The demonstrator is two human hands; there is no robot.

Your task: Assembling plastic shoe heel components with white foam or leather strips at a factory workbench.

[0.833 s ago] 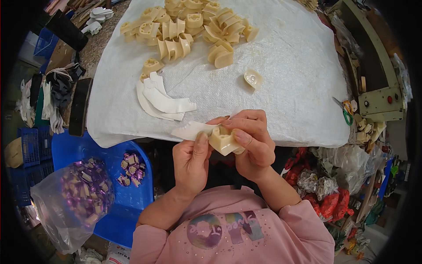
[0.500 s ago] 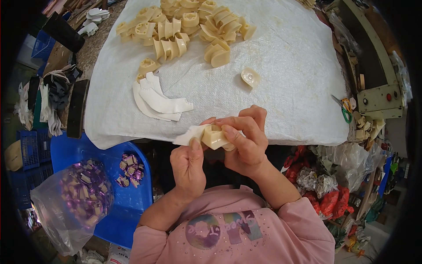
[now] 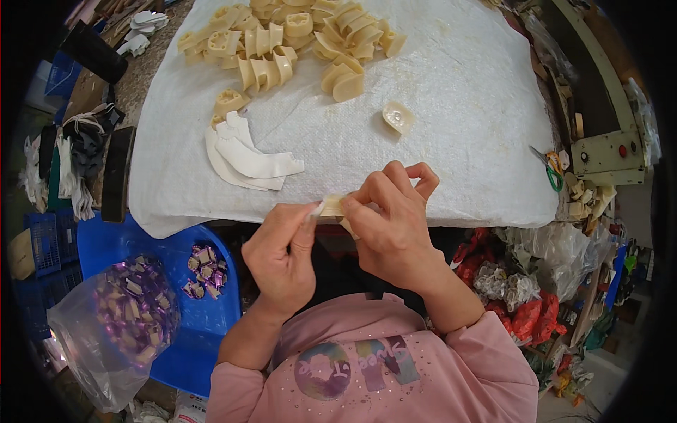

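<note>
My right hand (image 3: 396, 225) is closed round a cream plastic piece (image 3: 333, 206), shaped like a shoe heel, just off the table's front edge. Facing it, my left hand (image 3: 281, 255) pinches a white strip (image 3: 319, 210) against the piece's left side; only a sliver of the strip shows. Fingers hide most of both. Beyond my hands, curved white strips (image 3: 255, 161) lie overlapped on a white woven sheet (image 3: 451, 141). A single cream piece (image 3: 398, 118) rests further right, and a heap of similar cream pieces (image 3: 296, 28) is at the far side.
On the left a blue chair (image 3: 194, 338) holds a clear bag (image 3: 92, 352) of purple-and-cream pieces, with a small loose pile (image 3: 206, 271) beside it. A dark phone-like slab (image 3: 118, 175) lies at the table's left edge. Green-handled scissors (image 3: 552, 174) are at the right edge.
The white strip, earlier spread broadly to the left of the cream piece, is now mostly hidden at my left fingertips. My left hand has turned and shifted left; the held piece is tilted differently.
</note>
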